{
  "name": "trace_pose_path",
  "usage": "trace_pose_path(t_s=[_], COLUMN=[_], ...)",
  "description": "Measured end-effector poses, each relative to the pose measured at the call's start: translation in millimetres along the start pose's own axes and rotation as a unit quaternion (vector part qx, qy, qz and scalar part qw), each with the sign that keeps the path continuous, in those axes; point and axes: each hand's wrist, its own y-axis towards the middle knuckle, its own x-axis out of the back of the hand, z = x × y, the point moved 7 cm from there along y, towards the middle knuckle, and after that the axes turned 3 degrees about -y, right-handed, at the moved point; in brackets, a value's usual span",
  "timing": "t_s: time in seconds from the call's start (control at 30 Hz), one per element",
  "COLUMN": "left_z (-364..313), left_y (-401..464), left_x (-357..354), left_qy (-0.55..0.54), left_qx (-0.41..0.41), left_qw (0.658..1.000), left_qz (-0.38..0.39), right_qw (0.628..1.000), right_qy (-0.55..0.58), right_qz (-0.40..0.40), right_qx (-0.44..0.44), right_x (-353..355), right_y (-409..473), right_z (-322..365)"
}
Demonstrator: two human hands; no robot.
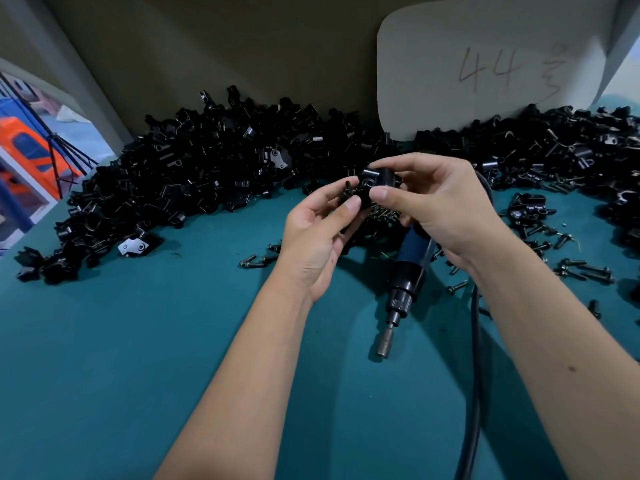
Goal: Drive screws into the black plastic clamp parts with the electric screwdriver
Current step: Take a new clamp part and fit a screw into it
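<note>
Above the counter [138,341], both grips pinch one clamp part [372,183]; a screw [347,188] sits loose at nine o'clock, and a tilt could drop it among the scattered screws.

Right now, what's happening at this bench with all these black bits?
A person is holding a black plastic clamp part up over the teal table, pinched between the left hand and right hand. The left fingers also hold what looks like a screw. The electric screwdriver is tucked under the right hand, bit pointing toward the person. Heaps of clamp parts and loose screws lie around.
</note>
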Motion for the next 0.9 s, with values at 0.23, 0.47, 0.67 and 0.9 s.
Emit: trace_pose_path(t_s=[0.23, 0.47, 0.67, 0.9], left_z=[-9.4, -9.7, -15.0, -17.8], left_y=[-2.2, -1.4, -1.3, -2.2], left_x=[-0.6, 4.7, 3.4, 4.5], left_qy=[0.067, 0.056, 0.021, 0.034], left_qx=[-0.044, -0.04, -0.036, -0.011], left_qw=[0.997, 0.996, 0.999, 0.999], left_qz=[-0.016, -0.051, -0.027, 0.009], right_qw=[0.989, 0.997, 0.996, 0.988], right_qy=[-0.145, -0.073, -0.081, -0.143], right_qz=[0.017, 0.011, 0.022, 0.033], right_qx=[0.01, 0.027, 0.027, 0.054], right_x=[-3.0, -11.1, -14.0, -14.9], right_y=[4.4, 1.8, 1.4, -0.3], right_z=[-6.8, 1.4, 2.8, 14.1])
